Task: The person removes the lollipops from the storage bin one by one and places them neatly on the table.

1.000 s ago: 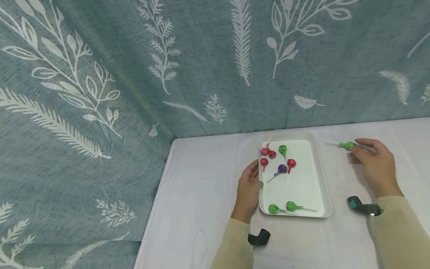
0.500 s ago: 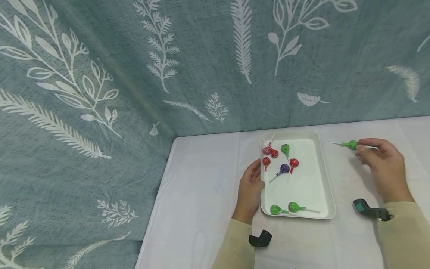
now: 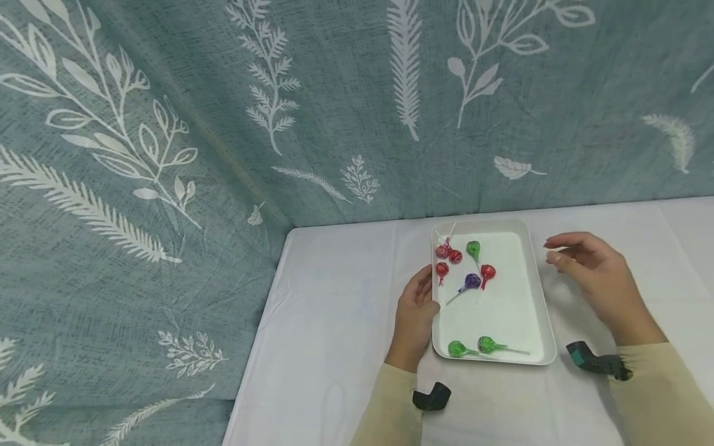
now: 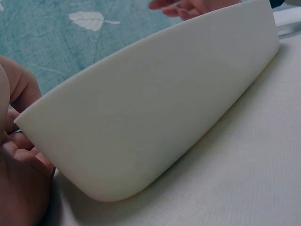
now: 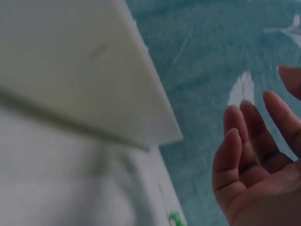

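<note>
My left hand (image 3: 414, 316) grips a white tray (image 3: 532, 285) by its left side, thumb over the rim and fingers along the outer wall. In the left wrist view, curled fingers (image 4: 28, 155) sit against the near end of the tray (image 4: 141, 108). Inside lie several red lollipops (image 3: 488, 271), a purple lollipop (image 3: 471, 282) and three green lollipops (image 3: 487, 344). Right of the tray, my right hand (image 3: 599, 279) hovers above the table with nothing between its loosely bent fingers. Low in the right wrist view, a small green wrapped piece (image 5: 176, 219) shows on the cloth.
A white cloth (image 3: 334, 297) covers the table, its left edge running diagonally. Behind and to the left hangs a blue-green curtain (image 3: 334, 93) with white leaf prints. Each wrist carries a dark camera, such as the left wrist camera (image 3: 432, 396).
My right hand held a green lollipop right of the tray half a second ago; now it is without it and has moved left toward the tray's rim. The left hand keeps its hold.
</note>
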`<move>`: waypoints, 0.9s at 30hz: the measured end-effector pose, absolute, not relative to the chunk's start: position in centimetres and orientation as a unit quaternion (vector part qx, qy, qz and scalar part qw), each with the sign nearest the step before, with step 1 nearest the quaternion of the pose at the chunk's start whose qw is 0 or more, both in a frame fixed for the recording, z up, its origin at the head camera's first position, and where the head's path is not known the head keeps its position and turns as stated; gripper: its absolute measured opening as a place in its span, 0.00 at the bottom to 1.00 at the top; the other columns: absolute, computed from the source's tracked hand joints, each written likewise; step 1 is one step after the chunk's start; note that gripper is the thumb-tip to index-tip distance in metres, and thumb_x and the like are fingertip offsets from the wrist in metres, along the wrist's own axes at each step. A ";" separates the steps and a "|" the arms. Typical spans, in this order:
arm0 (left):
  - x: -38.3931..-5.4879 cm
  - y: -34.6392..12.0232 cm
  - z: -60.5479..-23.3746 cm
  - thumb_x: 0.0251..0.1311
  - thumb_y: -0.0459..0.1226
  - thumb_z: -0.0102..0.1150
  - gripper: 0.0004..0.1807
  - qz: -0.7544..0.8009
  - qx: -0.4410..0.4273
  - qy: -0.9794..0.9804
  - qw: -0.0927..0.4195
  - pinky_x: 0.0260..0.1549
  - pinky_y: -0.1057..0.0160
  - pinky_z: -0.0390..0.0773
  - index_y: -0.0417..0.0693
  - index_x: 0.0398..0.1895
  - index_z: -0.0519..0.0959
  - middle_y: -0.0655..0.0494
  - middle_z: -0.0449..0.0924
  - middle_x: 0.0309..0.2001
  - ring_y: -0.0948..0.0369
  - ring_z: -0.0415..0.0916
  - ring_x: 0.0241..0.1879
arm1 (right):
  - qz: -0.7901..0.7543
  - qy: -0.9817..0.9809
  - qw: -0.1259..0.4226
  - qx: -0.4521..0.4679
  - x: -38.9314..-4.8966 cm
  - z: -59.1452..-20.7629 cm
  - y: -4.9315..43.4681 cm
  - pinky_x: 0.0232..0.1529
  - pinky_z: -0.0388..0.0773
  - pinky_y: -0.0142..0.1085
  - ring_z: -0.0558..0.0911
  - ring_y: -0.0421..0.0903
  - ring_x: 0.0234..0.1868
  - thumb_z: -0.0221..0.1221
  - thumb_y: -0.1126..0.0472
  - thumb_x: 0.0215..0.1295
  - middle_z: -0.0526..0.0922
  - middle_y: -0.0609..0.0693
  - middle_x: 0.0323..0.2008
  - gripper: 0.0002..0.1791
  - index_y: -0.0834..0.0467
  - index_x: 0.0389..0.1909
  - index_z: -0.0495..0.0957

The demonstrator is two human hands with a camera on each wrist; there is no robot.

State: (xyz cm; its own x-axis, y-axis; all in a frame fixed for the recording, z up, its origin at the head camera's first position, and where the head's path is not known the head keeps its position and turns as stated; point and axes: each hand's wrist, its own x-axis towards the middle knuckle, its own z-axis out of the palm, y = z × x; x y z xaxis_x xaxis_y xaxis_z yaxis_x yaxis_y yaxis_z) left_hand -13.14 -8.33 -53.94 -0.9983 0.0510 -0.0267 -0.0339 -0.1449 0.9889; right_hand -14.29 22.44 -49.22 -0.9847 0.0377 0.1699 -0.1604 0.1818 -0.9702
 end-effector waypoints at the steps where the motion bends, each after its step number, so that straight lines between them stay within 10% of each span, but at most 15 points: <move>1: -13.1 -8.3 -54.0 0.58 0.17 0.43 0.43 0.755 0.006 0.655 0.028 0.71 0.62 0.71 0.42 0.81 0.68 0.50 0.72 0.76 0.55 0.68 0.76 | 0.632 -0.769 0.073 0.054 -14.2 -49.0 22.0 0.48 0.81 0.22 0.84 0.37 0.48 0.63 0.70 0.78 0.85 0.45 0.54 0.17 0.67 0.64 0.80; 18: -12.9 -8.5 -53.8 0.59 0.18 0.44 0.42 0.746 0.009 0.665 0.031 0.71 0.62 0.71 0.42 0.81 0.68 0.49 0.71 0.76 0.55 0.68 0.76 | 0.619 -0.767 0.035 0.166 -13.0 -48.2 16.5 0.45 0.82 0.26 0.83 0.41 0.49 0.65 0.73 0.74 0.85 0.49 0.54 0.17 0.65 0.61 0.81; 27: -12.9 -8.7 -53.9 0.61 0.19 0.45 0.41 0.740 0.004 0.671 0.035 0.71 0.63 0.71 0.44 0.81 0.68 0.51 0.71 0.77 0.56 0.67 0.76 | 0.620 -0.761 -0.033 0.187 -12.9 -49.2 15.1 0.42 0.86 0.35 0.84 0.44 0.49 0.64 0.70 0.76 0.81 0.66 0.54 0.19 0.66 0.65 0.77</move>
